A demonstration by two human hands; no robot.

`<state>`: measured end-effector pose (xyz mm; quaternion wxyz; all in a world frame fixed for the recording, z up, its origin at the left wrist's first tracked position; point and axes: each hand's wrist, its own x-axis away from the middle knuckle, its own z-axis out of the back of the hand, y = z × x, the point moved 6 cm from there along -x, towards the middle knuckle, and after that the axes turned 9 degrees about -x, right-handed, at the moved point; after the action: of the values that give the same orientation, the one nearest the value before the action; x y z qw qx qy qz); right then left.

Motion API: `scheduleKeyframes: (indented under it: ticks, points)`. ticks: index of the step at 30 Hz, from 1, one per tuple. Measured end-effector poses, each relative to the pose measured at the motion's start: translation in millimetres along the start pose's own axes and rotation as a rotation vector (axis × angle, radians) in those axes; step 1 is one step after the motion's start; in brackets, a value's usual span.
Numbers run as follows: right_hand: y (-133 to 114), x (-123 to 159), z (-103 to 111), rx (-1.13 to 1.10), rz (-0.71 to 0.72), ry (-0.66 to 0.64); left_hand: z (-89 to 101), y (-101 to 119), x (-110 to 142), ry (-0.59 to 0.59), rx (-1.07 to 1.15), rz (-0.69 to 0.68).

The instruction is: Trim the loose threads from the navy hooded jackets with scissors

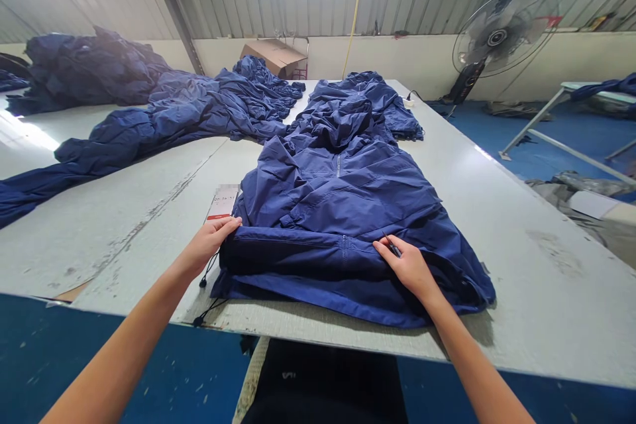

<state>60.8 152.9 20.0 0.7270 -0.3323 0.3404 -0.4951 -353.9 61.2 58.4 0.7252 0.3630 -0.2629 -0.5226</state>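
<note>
On a worn grey-white table (pixel 521 265), a navy hooded jacket (pixel 338 192) lies lengthwise, its hem folded up close to the table's near edge and its hood bunched farther along. Left hand (pixel 211 245) flat and partly open across the fold, fingers over the doubled cloth, with no tight grip visible. Right hand (pixel 405 265) spread on the same fold, farther along, with a thin dark tool (pixel 392 248) at the fingertips; whether pinched or only lying on the cloth, impossible to tell. Just beside the left hand, a drawcord (pixel 209 271) with black toggles hanging toward the table edge, and a paper tag (pixel 222 202) with a red stripe on the tabletop. Beyond, more navy garments (pixel 163 126) heaped along the table; farther back, a cardboard box (pixel 273 56) and a standing fan (pixel 499 36) by the wall.
</note>
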Motion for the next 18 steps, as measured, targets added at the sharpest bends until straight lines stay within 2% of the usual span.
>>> scheduleKeyframes:
  ticks: [4,7,9,11,13,15,18]
  points:
    - [0,0,-1,-0.044,-0.029,0.013,4.5,13,7,0.14,-0.102,-0.03]
    - [-4,3,0,-0.091,-0.054,0.032,-13.8,40,31,0.281,-0.149,-0.138]
    - [-9,8,1,-0.132,-0.074,0.041,-44.2,67,53,0.251,-0.193,-0.297]
    - [-13,14,2,-0.182,-0.093,0.047,-83.2,101,79,0.201,-0.347,-0.588]
    - [-16,21,2,-0.236,-0.111,0.048,-120.4,126,97,0.165,-0.418,-0.786]
    - [-17,27,3,-0.292,-0.127,0.046,-153.3,141,101,0.114,-0.438,-0.88]
    - [-20,37,2,-0.368,-0.144,0.046,-191.4,146,92,0.026,-0.424,-0.898]
